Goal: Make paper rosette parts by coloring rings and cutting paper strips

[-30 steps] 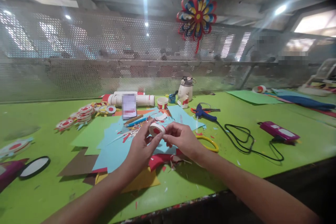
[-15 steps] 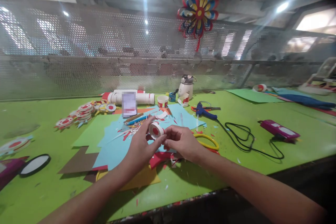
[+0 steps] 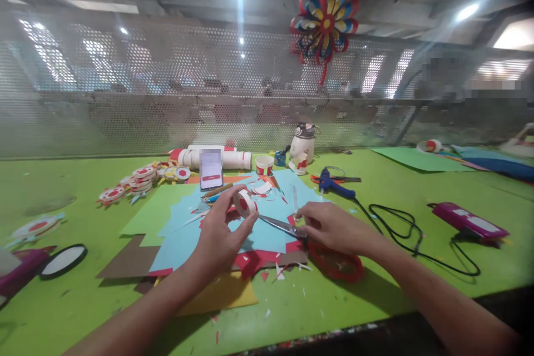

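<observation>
My left hand (image 3: 223,225) is closed around a short white paper cup piece (image 3: 247,204) with a red centre, gripping its rim between thumb and fingers. To its right, my right hand (image 3: 334,225) curls over a pair of scissors (image 3: 286,226) near the pivot. Their metal blades point left toward the cup piece, and the red handles (image 3: 340,261) show blurred below the hand. Light blue paper sheets (image 3: 267,239) lie beneath both hands, with red scraps (image 3: 250,264) and white clippings around them.
A phone (image 3: 211,169) leans on stacked paper cups (image 3: 237,159). Behind stand a bottle (image 3: 302,144) and a cut cup (image 3: 264,165). At right lie a blue glue gun (image 3: 334,183), its black cord and a purple power strip (image 3: 469,221). Red-and-white paper crafts (image 3: 142,178) sit at left.
My right hand has left the cup piece and moved right onto the scissors, whose blades now show. My left hand still holds the cup piece, now turned. The view has shifted slightly.
</observation>
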Demonstrator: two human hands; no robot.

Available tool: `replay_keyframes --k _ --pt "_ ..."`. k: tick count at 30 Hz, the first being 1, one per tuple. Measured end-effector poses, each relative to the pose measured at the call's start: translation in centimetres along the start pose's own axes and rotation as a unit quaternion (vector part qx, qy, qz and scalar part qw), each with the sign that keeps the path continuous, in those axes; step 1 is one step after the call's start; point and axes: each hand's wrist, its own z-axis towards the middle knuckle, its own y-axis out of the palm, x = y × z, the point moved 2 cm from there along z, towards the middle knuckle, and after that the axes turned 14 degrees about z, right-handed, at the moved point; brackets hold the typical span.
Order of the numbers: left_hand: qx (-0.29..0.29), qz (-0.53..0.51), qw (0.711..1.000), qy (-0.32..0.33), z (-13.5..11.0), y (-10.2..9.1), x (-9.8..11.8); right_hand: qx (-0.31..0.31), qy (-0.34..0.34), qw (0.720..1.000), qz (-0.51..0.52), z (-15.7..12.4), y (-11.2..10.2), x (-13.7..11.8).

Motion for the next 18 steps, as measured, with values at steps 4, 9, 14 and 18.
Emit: replay_keyframes --k 4,9,14,18 --pt "0.016 -0.011 1.000 0.006 0.3 -0.5 0.1 -0.049 0.023 0.994 -0.099 -1.7 -1.1 2.0" --pt "0.016 0.017 1.000 0.012 0.4 -0.5 -0.3 -0.115 0.022 0.980 -0.160 -2.9 -0.3 2.4" --pt "0.027 0.043 0.998 0.024 0.4 -0.5 -0.4 -0.122 0.041 0.978 -0.165 -2.7 0.4 2.2" --pt "0.034 0.076 0.996 0.038 0.5 -0.5 -0.3 -0.121 0.075 0.981 -0.130 -2.7 0.8 3.1"
